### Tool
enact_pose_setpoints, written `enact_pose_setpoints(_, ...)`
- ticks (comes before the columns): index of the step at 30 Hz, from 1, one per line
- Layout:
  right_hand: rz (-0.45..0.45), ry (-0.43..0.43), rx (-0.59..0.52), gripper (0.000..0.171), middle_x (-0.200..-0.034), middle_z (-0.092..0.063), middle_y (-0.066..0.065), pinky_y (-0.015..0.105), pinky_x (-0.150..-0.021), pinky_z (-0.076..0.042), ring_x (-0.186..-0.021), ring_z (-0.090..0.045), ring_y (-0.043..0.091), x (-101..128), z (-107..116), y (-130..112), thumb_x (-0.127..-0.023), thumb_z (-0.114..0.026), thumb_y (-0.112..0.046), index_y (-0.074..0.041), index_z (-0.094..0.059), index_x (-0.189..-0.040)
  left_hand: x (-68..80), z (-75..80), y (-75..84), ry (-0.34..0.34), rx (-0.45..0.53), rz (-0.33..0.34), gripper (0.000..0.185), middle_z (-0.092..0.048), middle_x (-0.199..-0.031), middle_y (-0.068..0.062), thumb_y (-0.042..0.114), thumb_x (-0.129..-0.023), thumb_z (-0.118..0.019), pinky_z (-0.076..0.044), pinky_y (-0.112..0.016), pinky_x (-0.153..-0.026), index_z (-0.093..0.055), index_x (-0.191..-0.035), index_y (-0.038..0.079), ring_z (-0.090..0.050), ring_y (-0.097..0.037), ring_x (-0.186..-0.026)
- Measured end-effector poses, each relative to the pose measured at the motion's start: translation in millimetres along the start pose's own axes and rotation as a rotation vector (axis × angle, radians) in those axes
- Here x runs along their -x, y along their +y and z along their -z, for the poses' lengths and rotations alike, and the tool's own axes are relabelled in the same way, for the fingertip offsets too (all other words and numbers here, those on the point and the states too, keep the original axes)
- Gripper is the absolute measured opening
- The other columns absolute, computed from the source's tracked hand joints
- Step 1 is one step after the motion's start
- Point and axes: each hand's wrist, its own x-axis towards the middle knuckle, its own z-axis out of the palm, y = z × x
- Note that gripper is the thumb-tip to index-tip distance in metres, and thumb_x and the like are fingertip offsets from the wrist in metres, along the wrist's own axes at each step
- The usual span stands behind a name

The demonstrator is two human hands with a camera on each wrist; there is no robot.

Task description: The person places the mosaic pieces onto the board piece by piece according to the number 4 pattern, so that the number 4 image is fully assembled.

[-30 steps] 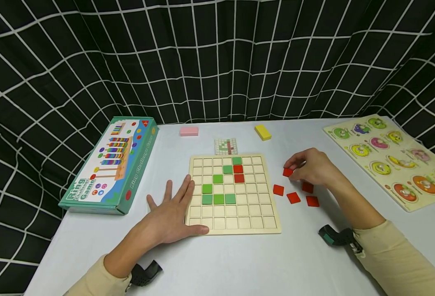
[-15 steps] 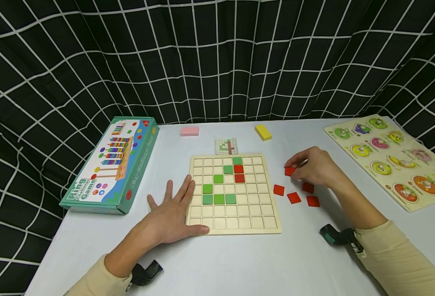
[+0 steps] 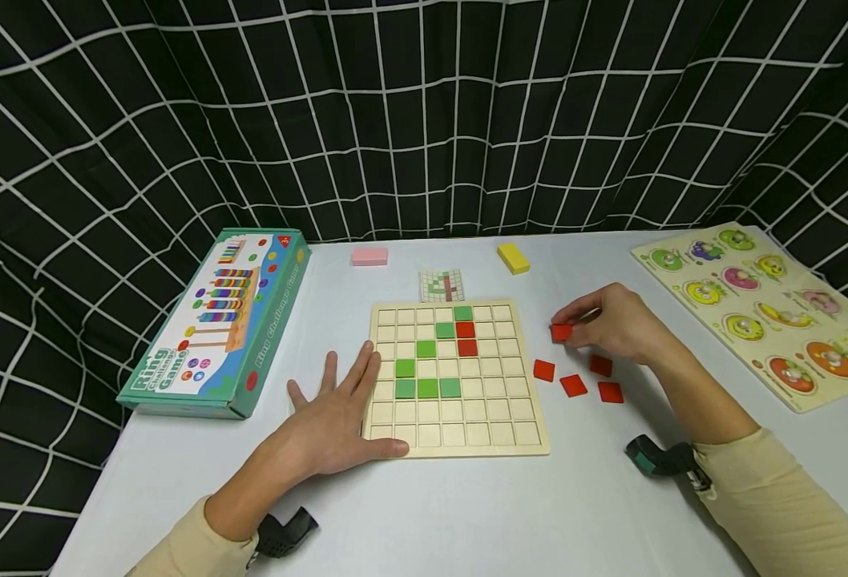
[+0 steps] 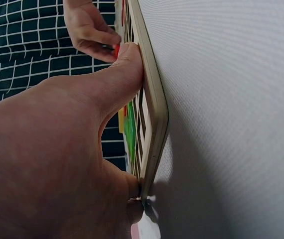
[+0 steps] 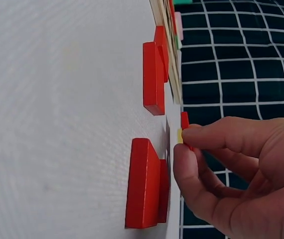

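Wooden and pale, the square grid board (image 3: 456, 377) carries six green square tiles (image 3: 426, 369) stepping down in a diagonal to a short row, plus two red square tiles (image 3: 465, 338) stacked below the topmost green one, so I judge the picture on the small pattern card (image 3: 441, 284) behind it only partly copied. The right hand (image 3: 611, 324) pinches one red square tile (image 3: 561, 332) between thumb and fingertips, just right of the board and not yet set in a cell, while four loose red tiles (image 3: 574, 385) lie on the white table (image 3: 467, 513) nearby. The left hand (image 3: 333, 417) lies spread and flat, fingers on the board's near-left corner.
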Motion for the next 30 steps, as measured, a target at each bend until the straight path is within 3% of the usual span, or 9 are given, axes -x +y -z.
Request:
enact_pose_setpoints(12, 0.030, -0.045, -0.103, 0.034, -0.105, -0.076, 0.010, 0.029, -0.071, -0.052, -0.091, -0.060, 0.025, 0.3, 0.1, -4.8, -0.083, -0.085, -0.011, -0.008, -0.080, -0.117, -1.7, -1.0, -0.4, 0.000, -0.010, 0.002, 0.124, 0.005, -0.177, 0.002, 0.077, -0.081, -0.071, -0.005, -0.094, -0.101, -0.008, -0.169, 0.015, 0.004, -0.050, -0.159)
enact_pose_setpoints(19, 0.050, -0.078, -0.150, 0.035, -0.112, -0.075, 0.012, 0.031, -0.075, -0.054, -0.095, -0.061, 0.025, 0.5, -4.0, -13.8, -0.084, -0.084, -0.011, -0.008, -0.080, -0.118, 1.0, -0.5, -1.7, -0.002, -0.014, 0.007, 0.125, 0.005, -0.177, 0.002, 0.077, -0.081, -0.071, -0.005, -0.094, -0.100, -0.008, -0.169, 0.014, 0.005, -0.051, -0.159)
enact_pose_setpoints(30, 0.081, -0.073, -0.163, 0.029, -0.110, -0.074, 0.011, 0.028, -0.078, -0.052, -0.095, -0.062, 0.027, 1.6, -13.0, -33.4, -0.084, -0.084, -0.009, -0.008, -0.079, -0.112, -0.6, -0.2, 0.2, -0.005, -0.013, 0.005, 0.125, 0.006, -0.177, 0.001, 0.077, -0.081, -0.071, -0.004, -0.094, -0.100, -0.008, -0.169, 0.014, 0.005, -0.051, -0.159)
